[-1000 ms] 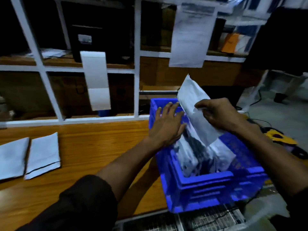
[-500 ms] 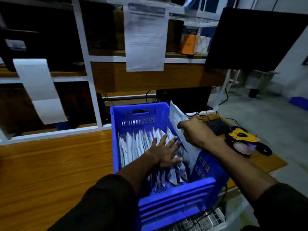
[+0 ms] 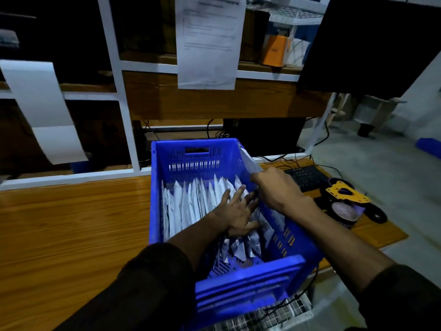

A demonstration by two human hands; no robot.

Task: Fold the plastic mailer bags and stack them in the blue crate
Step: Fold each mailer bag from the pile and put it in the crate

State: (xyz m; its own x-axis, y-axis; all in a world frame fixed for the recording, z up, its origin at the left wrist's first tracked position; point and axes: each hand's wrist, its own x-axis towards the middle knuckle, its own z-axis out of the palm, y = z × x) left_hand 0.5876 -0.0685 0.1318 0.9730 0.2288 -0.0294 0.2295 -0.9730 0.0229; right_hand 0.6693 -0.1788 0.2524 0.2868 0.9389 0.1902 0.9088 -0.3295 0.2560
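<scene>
Pressing flat with spread fingers, the left hand leans on a row of over a dozen folded bags standing upright in one blue crate on the wooden table. The right hand pinches one more bag at the crate's right wall. Beyond lie one keyboard and one tape dispenser.

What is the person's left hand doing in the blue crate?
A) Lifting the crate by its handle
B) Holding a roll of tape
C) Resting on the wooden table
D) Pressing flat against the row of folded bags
D: the left hand lies with straight fingers spread against the upright folded bags inside the blue crate.
</scene>
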